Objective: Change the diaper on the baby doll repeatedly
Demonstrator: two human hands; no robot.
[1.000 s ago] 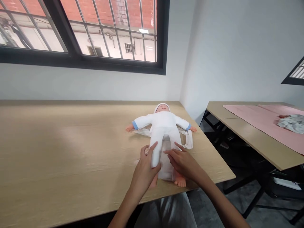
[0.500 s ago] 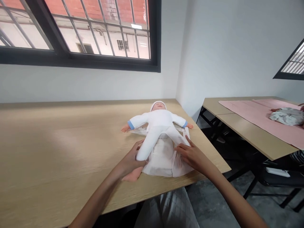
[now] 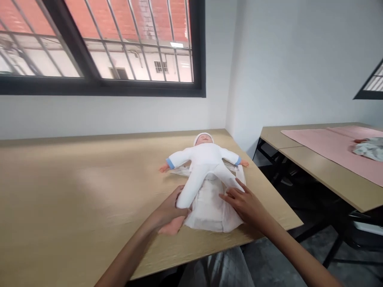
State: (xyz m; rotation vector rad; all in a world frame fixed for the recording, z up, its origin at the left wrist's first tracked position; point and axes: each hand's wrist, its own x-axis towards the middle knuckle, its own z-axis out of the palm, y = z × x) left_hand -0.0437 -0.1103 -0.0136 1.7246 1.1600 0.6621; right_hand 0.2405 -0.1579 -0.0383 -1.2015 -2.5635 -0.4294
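A baby doll (image 3: 205, 159) in a white romper with blue cuffs and a white cap lies on its back on the wooden table (image 3: 74, 187), legs spread apart. A white diaper (image 3: 209, 205) is spread under its hips and between its legs. My left hand (image 3: 167, 209) is wrapped round the doll's lower left-side leg near the bare foot. My right hand (image 3: 243, 203) rests on the other leg and the diaper's right edge, fingers stretched out.
The doll lies near the table's front right corner, close to the edge. To the right across a gap stands another table (image 3: 329, 175) with a pink cloth (image 3: 332, 151) and a second bundled doll (image 3: 368, 147). A barred window fills the wall behind.
The doll's legs, held together a second ago, have been spread apart, exposing the diaper between them. My left hand moved left with one leg; my right hand moved right.
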